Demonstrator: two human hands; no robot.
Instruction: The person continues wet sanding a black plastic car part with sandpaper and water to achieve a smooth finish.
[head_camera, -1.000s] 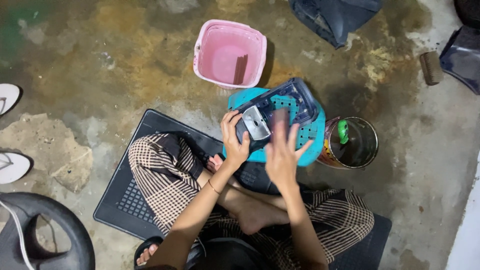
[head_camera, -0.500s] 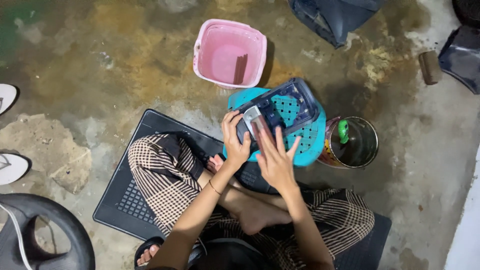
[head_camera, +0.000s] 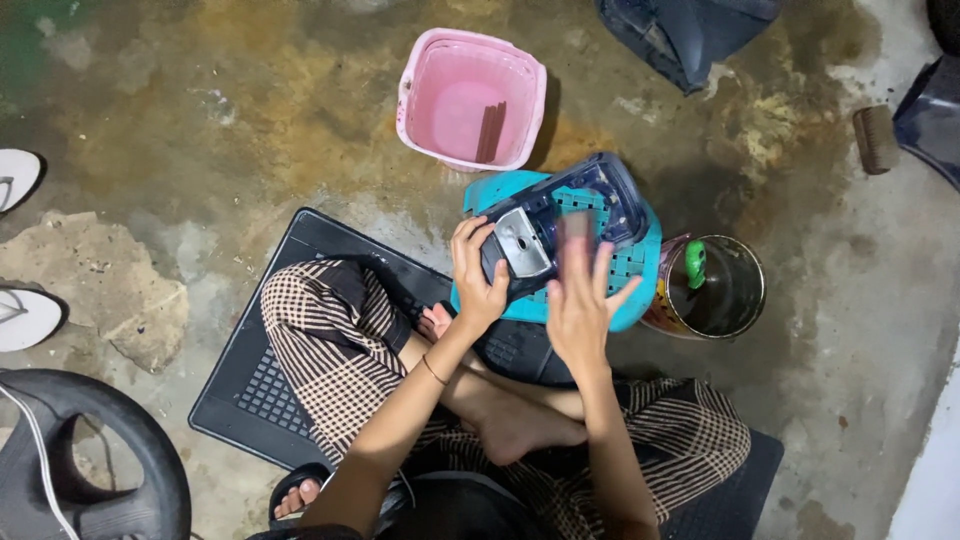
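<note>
You sit on a stained concrete floor (head_camera: 250, 120). On it lie the black mat (head_camera: 250, 385) under you, a pink bucket (head_camera: 470, 98), a turquoise stool (head_camera: 640, 275) just beside a round metal can (head_camera: 725, 290), white sandals (head_camera: 20, 245) at left, and a dark tyre (head_camera: 90, 470) near them

The housing (head_camera: 590, 205) at centre is dark blue plastic, glossy, with a dull grey metal-looking plate (head_camera: 523, 243) on it. The left hand (head_camera: 478, 275) grips it beside the plate; the right hand (head_camera: 578, 300) lies on it, fingers spread. Under it, the stool (head_camera: 640, 270) is turquoise plastic, pierced, matt. The tub (head_camera: 470, 100) above is pink plastic, smooth. The can (head_camera: 722, 290) at right looks like metal, worn, dark inside. The mat (head_camera: 260, 390) is black ribbed rubber or plastic. The trousers (head_camera: 320, 330) are checked cloth. The floor (head_camera: 200, 130) is rough, stained concrete.
</note>
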